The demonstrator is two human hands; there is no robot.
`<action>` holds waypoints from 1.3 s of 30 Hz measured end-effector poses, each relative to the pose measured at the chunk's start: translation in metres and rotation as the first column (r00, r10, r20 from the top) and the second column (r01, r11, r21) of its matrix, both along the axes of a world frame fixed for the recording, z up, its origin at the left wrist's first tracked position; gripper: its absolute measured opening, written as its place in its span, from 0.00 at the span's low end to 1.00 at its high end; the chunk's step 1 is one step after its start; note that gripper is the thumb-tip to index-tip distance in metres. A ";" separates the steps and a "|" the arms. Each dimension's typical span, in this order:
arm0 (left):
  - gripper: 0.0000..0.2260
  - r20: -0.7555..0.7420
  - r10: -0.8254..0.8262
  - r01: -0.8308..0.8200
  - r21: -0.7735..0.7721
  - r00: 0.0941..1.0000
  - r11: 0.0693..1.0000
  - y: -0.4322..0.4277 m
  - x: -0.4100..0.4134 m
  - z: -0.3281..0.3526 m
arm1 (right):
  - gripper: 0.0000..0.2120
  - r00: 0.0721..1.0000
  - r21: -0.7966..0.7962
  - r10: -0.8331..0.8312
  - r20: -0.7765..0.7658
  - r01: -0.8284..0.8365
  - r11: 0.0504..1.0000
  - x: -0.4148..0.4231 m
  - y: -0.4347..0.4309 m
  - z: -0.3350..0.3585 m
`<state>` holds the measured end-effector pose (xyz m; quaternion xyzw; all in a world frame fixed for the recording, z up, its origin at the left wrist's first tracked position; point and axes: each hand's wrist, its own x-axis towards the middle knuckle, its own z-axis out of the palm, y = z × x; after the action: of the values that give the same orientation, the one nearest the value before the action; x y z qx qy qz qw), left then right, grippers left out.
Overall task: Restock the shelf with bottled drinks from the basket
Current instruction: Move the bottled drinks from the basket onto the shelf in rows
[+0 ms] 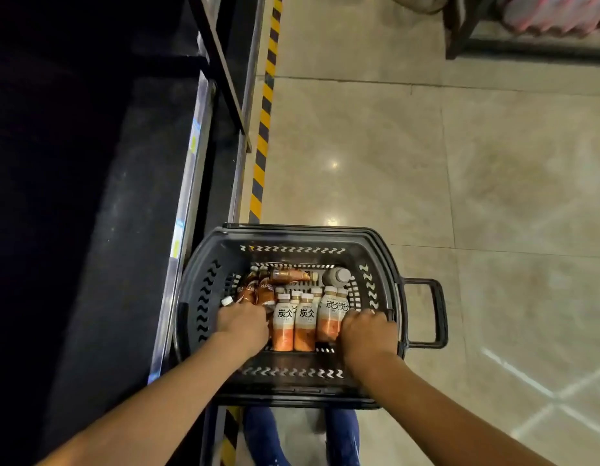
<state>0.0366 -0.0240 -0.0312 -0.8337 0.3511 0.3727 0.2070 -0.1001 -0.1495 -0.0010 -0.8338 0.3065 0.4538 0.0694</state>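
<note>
A black plastic basket point(376, 250) stands on the floor in front of me. It holds several upright orange-and-white bottles point(304, 326), brown bottles point(255, 290) lying at its back left, and a grey-capped bottle point(337, 276). My left hand point(243, 326) reaches into the left side and is closed over a bottle, whose white cap point(227, 301) pokes out past the fingers. My right hand point(367, 331) is at the right side, its fingers curled around the lower part of the rightmost orange-and-white bottle point(329, 314). The dark shelf point(130, 230) runs along my left.
The shelf's front rail with price tags point(187, 169) passes the basket's left edge. Yellow-black hazard tape point(263, 129) marks the floor by the shelf base. The basket's handle point(433, 314) sticks out to the right. Beige floor tiles point(460, 163) stretch ahead, and another rack point(493, 42) stands far right.
</note>
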 end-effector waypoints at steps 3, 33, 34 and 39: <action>0.16 -0.052 0.208 -0.210 -0.035 0.977 0.977 0.009 0.013 -0.082 | 0.26 0.960 0.114 -0.280 0.000 0.278 0.954 0.000 0.002 -0.089; 0.33 -0.392 0.882 -0.963 -0.047 0.261 0.264 -0.017 0.008 -0.249 | 0.35 0.002 0.427 -0.991 0.131 0.902 0.058 -0.021 0.009 -0.308; 0.35 -0.437 0.858 -0.959 -0.042 0.269 0.279 -0.017 0.000 -0.220 | 0.34 -0.010 0.466 -0.993 0.114 0.884 0.045 -0.025 0.008 -0.281; 0.28 -0.624 0.759 -0.977 -0.033 0.186 0.211 -0.026 -0.033 -0.042 | 0.27 -0.106 0.686 -0.989 -0.104 0.712 -0.148 -0.033 -0.008 -0.117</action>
<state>0.0039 -0.0500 -0.0730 -0.7750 -0.0982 0.5258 -0.3365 -0.1334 -0.1574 -0.1176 -0.3803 0.6254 0.1098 0.6724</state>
